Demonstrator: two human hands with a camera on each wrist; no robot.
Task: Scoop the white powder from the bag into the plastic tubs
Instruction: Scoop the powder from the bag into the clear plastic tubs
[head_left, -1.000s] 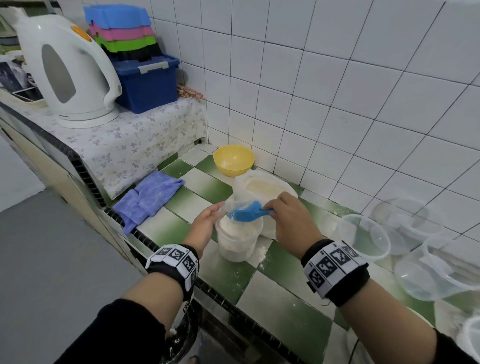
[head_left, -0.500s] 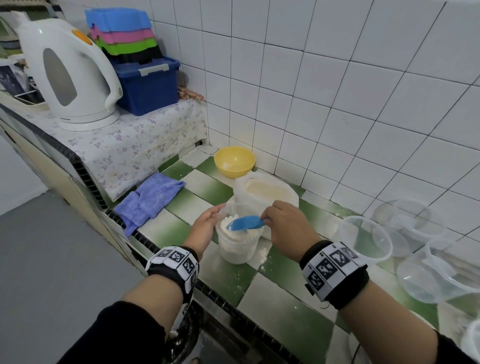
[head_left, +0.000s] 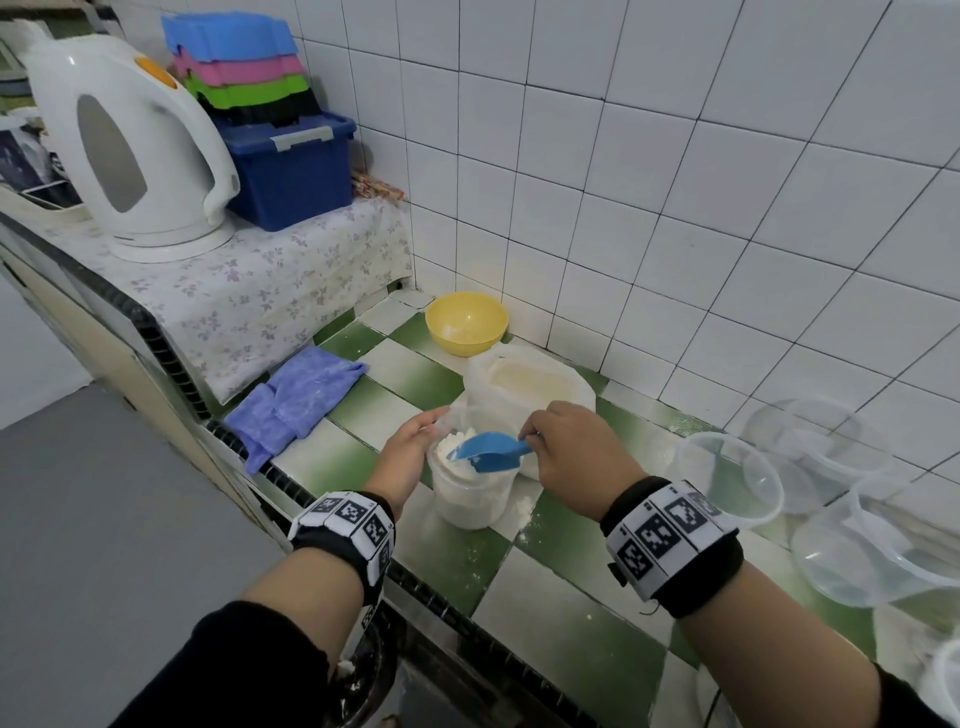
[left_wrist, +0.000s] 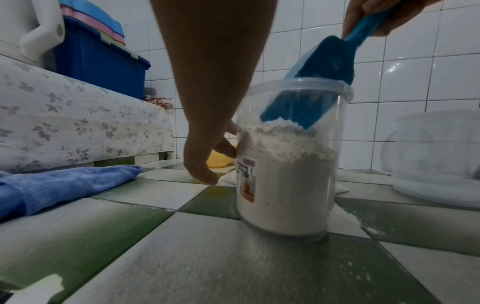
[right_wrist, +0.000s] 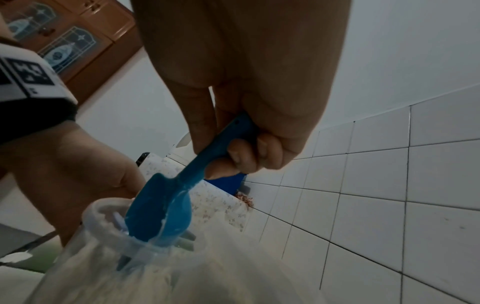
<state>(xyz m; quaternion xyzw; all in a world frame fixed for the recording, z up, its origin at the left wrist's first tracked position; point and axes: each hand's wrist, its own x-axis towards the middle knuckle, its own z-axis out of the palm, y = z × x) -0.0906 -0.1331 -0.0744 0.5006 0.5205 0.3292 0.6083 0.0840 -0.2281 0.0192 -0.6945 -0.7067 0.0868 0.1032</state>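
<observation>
A clear plastic tub (head_left: 467, 496) (left_wrist: 285, 174) stands on the green and white tiled counter, filled with white powder nearly to its rim. My left hand (head_left: 415, 452) (left_wrist: 221, 152) holds its left side, fingers curled against the wall. My right hand (head_left: 566, 447) (right_wrist: 233, 150) pinches the handle of a blue scoop (head_left: 493, 451) (left_wrist: 311, 82) (right_wrist: 161, 209). The scoop is tipped down inside the tub's mouth, its front edge touching the heap of powder. Just behind the tub stands the open bag of powder (head_left: 530, 384).
Empty clear tubs (head_left: 727, 478) (head_left: 872, 540) lie to the right by the tiled wall. A yellow bowl (head_left: 466, 322) sits behind the bag and a blue cloth (head_left: 296, 400) lies at the left. Spilled powder (left_wrist: 345, 218) dusts the counter. A kettle (head_left: 124, 150) and a blue box (head_left: 291, 166) stand on the raised shelf.
My right hand has lowered the scoop from above the tub into its mouth and tipped it onto the powder. The left hand stays on the tub.
</observation>
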